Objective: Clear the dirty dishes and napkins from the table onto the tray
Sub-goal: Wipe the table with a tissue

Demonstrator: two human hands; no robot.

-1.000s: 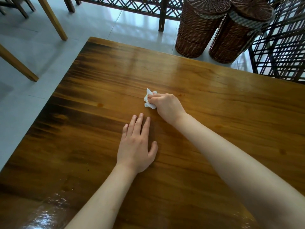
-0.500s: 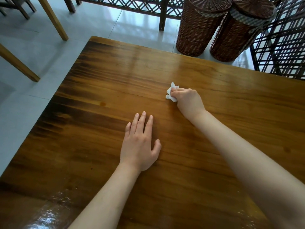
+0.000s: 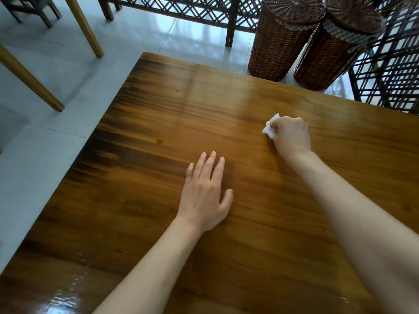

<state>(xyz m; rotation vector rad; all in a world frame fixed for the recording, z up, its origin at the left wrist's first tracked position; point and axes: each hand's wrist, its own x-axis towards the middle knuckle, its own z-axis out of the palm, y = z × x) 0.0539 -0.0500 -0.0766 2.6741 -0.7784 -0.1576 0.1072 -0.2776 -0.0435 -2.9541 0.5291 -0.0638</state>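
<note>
The right hand [image 3: 291, 137] gripped a crumpled white napkin [image 3: 269, 128] in curled fingers, down at the table [image 3: 158, 123] towards its far right. The left hand [image 3: 205, 196] lay flat, fingers straight, near the middle. Two wicker baskets [image 3: 281, 41] stood beyond.

No readable text, labels or numbers anywhere, at least at this wide-angle sharpness.

Glossy varnished wood table [image 3: 226, 105]; crumpled white paper napkin [image 3: 270, 127] — woven wicker baskets [image 3: 278, 39]
</note>
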